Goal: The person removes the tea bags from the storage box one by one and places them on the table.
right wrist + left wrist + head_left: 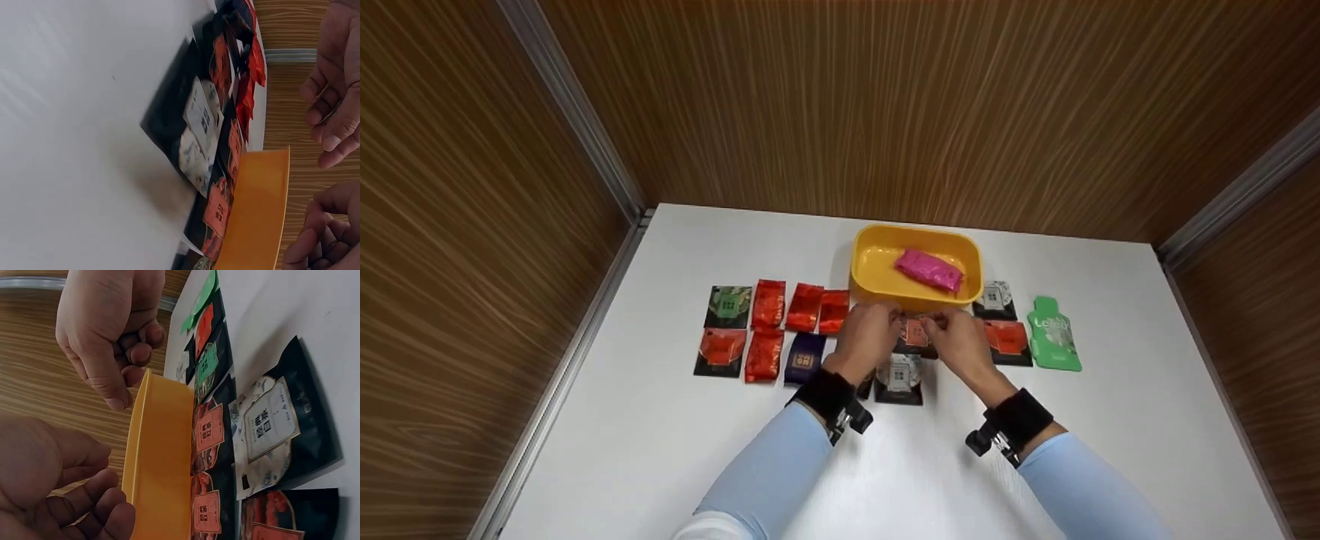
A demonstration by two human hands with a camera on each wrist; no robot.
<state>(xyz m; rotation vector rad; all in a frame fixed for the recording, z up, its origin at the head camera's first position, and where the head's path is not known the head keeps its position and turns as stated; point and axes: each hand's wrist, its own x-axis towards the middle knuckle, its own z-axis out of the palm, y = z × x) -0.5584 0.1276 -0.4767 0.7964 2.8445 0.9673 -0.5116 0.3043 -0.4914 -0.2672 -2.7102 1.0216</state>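
My left hand and right hand hover by the near wall of a yellow plastic bin. In the left wrist view, the left hand has loosely bent fingers and holds nothing. The right hand, low in the right wrist view, is likewise relaxed with nothing in its fingers. Between the hands, a black sachet with a red label lies against the bin's base. Closer to me is a black-and-white sachet with a pale label. Inside the bin lies a shiny pink packet.
Left of the bin are several red foil packets, a dark blue packet, a green-labelled sachet and a red-labelled one. To the right lie more sachets and a green pouch. Wood-grain panels surround the white table.
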